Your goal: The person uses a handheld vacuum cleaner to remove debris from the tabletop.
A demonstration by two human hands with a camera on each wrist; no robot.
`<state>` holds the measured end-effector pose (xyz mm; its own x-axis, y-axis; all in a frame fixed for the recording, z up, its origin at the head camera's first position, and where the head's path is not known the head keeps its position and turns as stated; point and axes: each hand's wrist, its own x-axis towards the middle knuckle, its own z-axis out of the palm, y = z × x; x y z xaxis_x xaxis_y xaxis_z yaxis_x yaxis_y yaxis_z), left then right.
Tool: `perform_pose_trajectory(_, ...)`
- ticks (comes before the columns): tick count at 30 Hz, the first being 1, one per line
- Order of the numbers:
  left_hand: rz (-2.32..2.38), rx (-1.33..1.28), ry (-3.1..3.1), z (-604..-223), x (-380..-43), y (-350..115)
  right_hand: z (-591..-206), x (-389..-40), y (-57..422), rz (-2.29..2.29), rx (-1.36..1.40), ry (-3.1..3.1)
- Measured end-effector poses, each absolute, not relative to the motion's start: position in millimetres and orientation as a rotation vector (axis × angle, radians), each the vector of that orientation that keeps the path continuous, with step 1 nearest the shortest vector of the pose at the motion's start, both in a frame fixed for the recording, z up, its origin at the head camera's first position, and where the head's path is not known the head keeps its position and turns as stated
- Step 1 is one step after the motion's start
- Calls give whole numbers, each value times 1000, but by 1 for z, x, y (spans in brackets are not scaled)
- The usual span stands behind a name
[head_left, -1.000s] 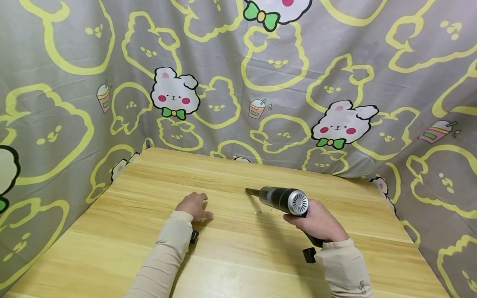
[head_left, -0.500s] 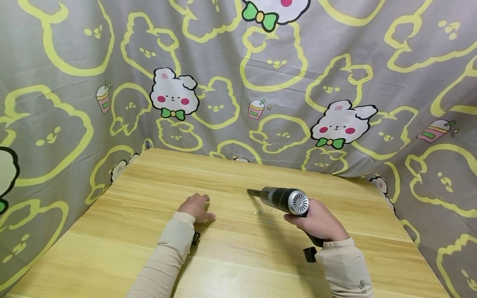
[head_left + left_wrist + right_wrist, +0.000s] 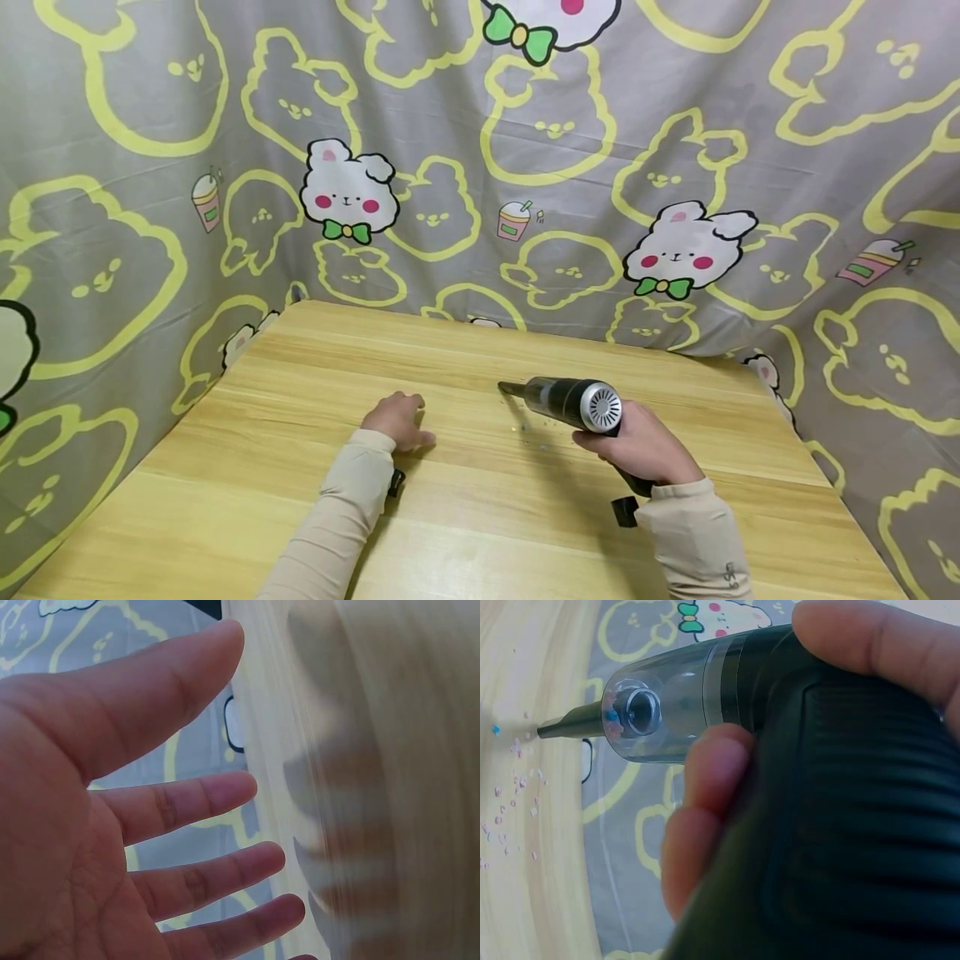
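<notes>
My right hand point(image 3: 648, 446) grips the black ribbed handle of a handheld vacuum cleaner point(image 3: 566, 402). In the right wrist view, the vacuum's clear dust cup point(image 3: 660, 701) has some pink and blue bits inside. Its narrow black nozzle point(image 3: 574, 722) points down at the table, close to small scraps point(image 3: 517, 795) of pink, white and blue scattered there. My left hand point(image 3: 399, 422) is held just over the table, left of the nozzle, and holds nothing. The left wrist view shows its thumb and fingers point(image 3: 210, 796) spread and nearly straight.
The wood-grain table point(image 3: 300, 500) fills the lower part of the head view. A grey curtain point(image 3: 450, 125) with yellow outlines and white rabbit prints hangs behind it and along both sides. A small black block point(image 3: 624, 512) sits at the right wrist, another point(image 3: 396, 482) at the left.
The vacuum's nozzle has shifted slightly to the right, then stayed nearly still. My left hand has drifted a little to the right. The right hand keeps its grip.
</notes>
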<state>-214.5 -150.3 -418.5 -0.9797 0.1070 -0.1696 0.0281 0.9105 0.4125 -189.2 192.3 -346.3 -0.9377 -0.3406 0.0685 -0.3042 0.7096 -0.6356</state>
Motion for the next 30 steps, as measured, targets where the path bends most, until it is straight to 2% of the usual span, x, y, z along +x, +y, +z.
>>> perform_pose_trajectory(30,609,124,2906,-417,-216,-161,-340,-186,199,-1018,-531,2875)
